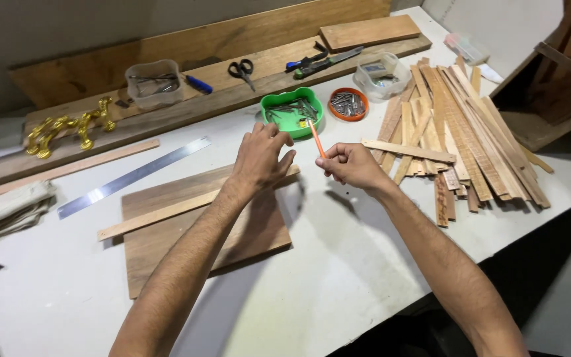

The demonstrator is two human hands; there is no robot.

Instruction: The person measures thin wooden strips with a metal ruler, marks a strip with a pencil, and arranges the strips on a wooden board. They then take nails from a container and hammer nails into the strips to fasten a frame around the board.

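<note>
While pinching an orange pencil (316, 138) between thumb and curled fingers, right hand (351, 165) hovers above white table (338, 264), pencil tip slanting toward eleven o'clock. Left hand (259, 158), fingers loosely bent and closed on nothing, resting at the right end of a thin wooden strip (166, 211) laid across a dark wooden board (252, 231). At twelve o'clock from the hands, green tray of nails (292, 112); just beside it at three o'clock, round orange dish (347, 104). Heap of wood slats (464, 132) at two o'clock from the right hand. Steel ruler (133, 176) at nine o'clock from the left hand, scissors (242, 69) and gold handles (67, 129) farther back on a long plank (186, 109).
</note>
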